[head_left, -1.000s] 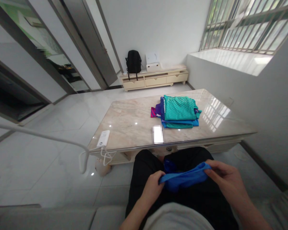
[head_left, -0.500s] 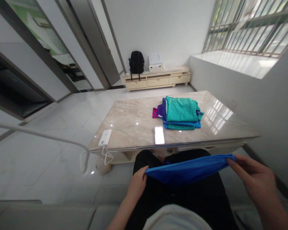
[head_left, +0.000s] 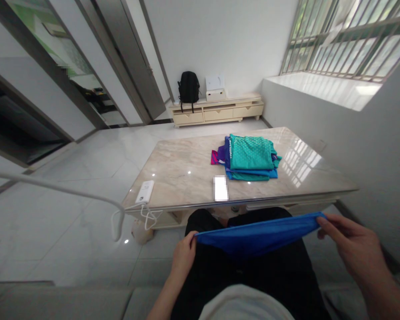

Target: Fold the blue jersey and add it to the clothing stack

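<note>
A blue piece of fabric [head_left: 256, 238] is stretched out above my lap, its top edge pulled nearly straight. What kind of garment it is cannot be made out. My left hand [head_left: 186, 253] pinches its left corner, and my right hand [head_left: 345, 238] pinches the right corner, a little higher. Beyond them, on the marble-topped table [head_left: 183, 160], lies a stack of folded clothes [head_left: 253, 153], teal on top with blue, purple and pink layers showing below.
By the table's near edge lies a blurred-out white rectangle [head_left: 221, 188]. A white power bank [head_left: 144, 192] with a cable rests at the left corner. A white curved bar [head_left: 70, 191] crosses the left side. Farther off, a low cabinet [head_left: 220, 114] carries a black backpack [head_left: 188, 87].
My left hand has moved slightly left and the right hand stays about where it was, so the blue fabric is spread a little wider. The stack has not changed.
</note>
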`<state>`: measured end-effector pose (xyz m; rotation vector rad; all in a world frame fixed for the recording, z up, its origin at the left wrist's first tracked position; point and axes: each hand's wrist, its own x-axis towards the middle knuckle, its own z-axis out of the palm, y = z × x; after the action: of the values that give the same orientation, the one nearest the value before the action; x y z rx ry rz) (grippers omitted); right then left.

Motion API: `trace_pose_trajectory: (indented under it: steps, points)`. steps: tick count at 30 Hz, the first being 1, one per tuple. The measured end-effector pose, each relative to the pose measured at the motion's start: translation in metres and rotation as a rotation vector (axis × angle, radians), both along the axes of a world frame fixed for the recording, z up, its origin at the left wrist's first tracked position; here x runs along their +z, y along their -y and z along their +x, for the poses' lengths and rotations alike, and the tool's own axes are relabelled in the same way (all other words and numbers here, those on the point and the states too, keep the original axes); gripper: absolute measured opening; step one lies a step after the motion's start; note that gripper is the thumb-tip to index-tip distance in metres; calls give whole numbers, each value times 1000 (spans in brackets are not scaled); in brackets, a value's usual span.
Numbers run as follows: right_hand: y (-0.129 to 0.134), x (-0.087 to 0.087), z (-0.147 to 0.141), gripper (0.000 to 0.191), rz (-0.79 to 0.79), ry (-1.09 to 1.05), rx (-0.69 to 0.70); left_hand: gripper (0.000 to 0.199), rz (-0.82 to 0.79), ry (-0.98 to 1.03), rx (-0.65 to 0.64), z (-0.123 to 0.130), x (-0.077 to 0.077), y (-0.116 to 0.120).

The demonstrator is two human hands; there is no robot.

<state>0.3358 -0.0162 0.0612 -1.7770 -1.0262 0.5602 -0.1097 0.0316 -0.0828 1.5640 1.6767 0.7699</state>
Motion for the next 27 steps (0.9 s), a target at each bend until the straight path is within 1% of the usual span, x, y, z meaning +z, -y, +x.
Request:
trace_pose_trajectory:
  steps: [3,5,6,8,11,12,13,15,17,19,23,25,27]
  points:
    - [-3,-6,5,33,-3,-47,0,39,-117,134,31,-3,-5,-2]
    - [-5,-9,6,39,1,-68,-15,45,-177,230,53,-2,-8,-3]
    - [-6,-10,6,43,2,-79,-27,44,-200,286,72,-2,-8,-3]
    - [-7,-11,6,50,-16,-117,-28,37,-259,477,148,1,-6,-3]
    - [-8,-10,9,53,-39,-126,-3,28,-377,882,321,7,1,-2]
    - [-9,-10,11,53,-40,-104,8,26,-406,982,369,9,3,-1]
    - [-8,-10,12,51,-35,-71,16,25,-420,1034,402,11,5,-1]
    - [-8,-10,14,46,-22,-12,44,23,-418,1052,459,13,5,-2]
    - [-8,-9,13,39,13,1,80,20,-395,1007,505,14,2,-3]
    - [-8,-6,9,33,65,-18,115,18,-374,964,535,13,-3,-4]
    - [-7,1,-2,22,177,-46,172,20,-340,941,586,8,-15,-9]
    - [-6,-1,-2,19,205,-71,211,18,-326,934,599,6,-19,-11]
    - [-5,-7,3,19,194,-98,246,15,-314,933,579,7,-21,-13]
